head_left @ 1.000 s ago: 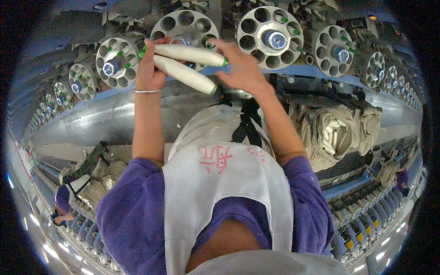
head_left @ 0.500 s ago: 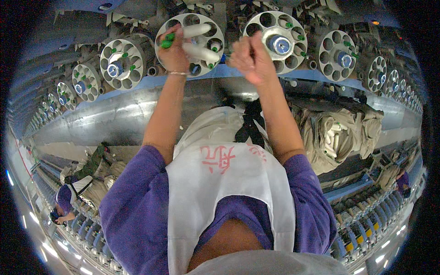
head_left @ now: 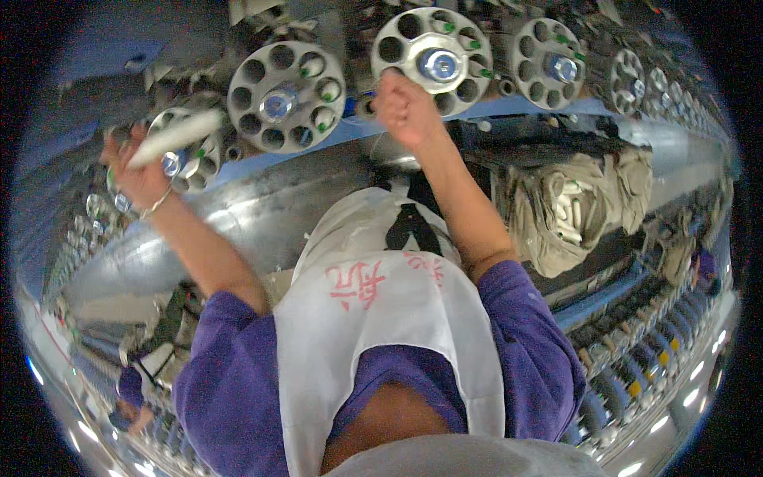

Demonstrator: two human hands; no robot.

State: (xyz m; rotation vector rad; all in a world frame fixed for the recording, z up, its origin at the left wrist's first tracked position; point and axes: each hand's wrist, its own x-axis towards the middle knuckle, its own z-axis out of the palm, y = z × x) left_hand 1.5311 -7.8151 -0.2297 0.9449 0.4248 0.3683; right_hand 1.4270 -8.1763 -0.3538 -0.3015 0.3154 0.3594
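Note:
My left hand (head_left: 139, 168), smeared by motion, grips a white yarn bobbin (head_left: 179, 137) that points to the right, in front of a round holed magazine (head_left: 208, 168) at the left. My right hand (head_left: 409, 111) is closed, raised to the lower left rim of another round magazine (head_left: 391, 25) with a shiny hub. A faint thread seems to hang below it; what its fingers pinch is hidden. Between the hands, a third magazine (head_left: 248, 102) carries a few green-tipped bobbins (head_left: 327, 89) in its right-hand holes.
More magazines (head_left: 548, 63) line the machine on both sides above a blue rail (head_left: 509, 105). A beige cloth sack (head_left: 531, 226) of white bobbins hangs at my right. Rows of spindles (head_left: 612, 374) stand behind me. Other people (head_left: 131, 389) are at the far left and right.
My left hand has swung left from the middle magazine to the one beside it, with a bobbin in its grip. My right hand stays by the shiny-hubbed magazine. The whole view has shifted.

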